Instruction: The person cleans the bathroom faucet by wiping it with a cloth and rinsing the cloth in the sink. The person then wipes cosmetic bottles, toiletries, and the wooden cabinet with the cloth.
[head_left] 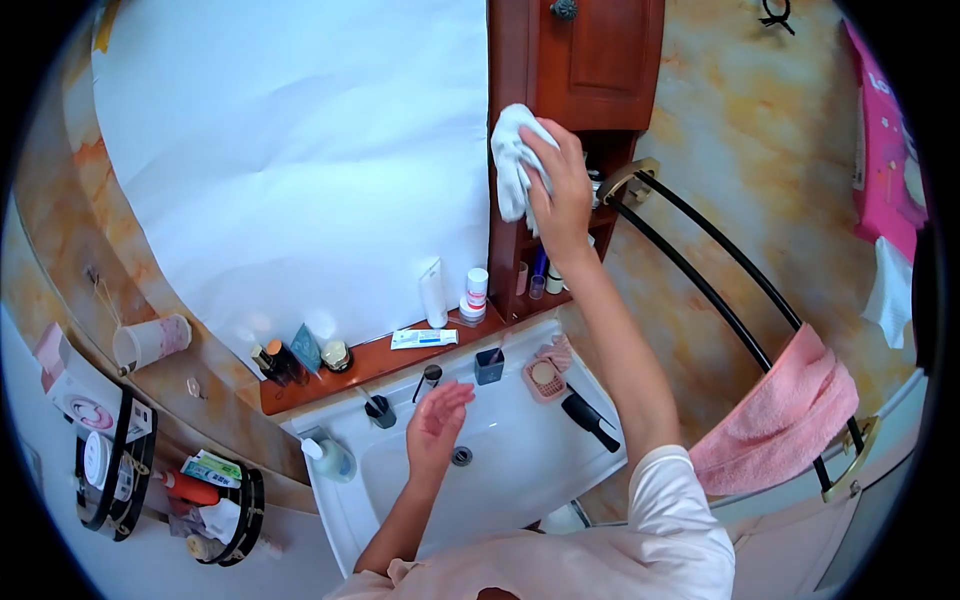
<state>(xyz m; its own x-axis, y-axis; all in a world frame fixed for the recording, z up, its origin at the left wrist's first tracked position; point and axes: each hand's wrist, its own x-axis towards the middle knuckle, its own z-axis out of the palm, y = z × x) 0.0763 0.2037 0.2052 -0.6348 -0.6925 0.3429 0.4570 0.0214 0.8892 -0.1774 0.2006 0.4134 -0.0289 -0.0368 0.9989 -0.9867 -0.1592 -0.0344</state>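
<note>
My right hand (pixel 565 200) is raised and grips a bunched white cloth (pixel 512 160). The cloth lies against the reddish-brown wooden cabinet (pixel 590 75), close to the right edge of a large white sheet (pixel 300 150) on the wall. Over the white sink (pixel 500 490) hovers my left hand (pixel 438 418), palm turned up and fingers loosely bent, holding nothing. Near it are the faucet (pixel 430 375) and a small dark square cup (pixel 489 366). A pink soap dish (pixel 544 379) and a black-handled brush or comb (pixel 590 420) rest on the sink's right rim.
A wooden shelf (pixel 380 372) carries a toothpaste box (pixel 425 338), a white tube (pixel 433 292) and several bottles. A pump bottle (pixel 330 458) stands at the sink's left. Black towel bars (pixel 710 280) with a pink towel (pixel 785 420) curve along the right; wall racks (pixel 235 515) are at left.
</note>
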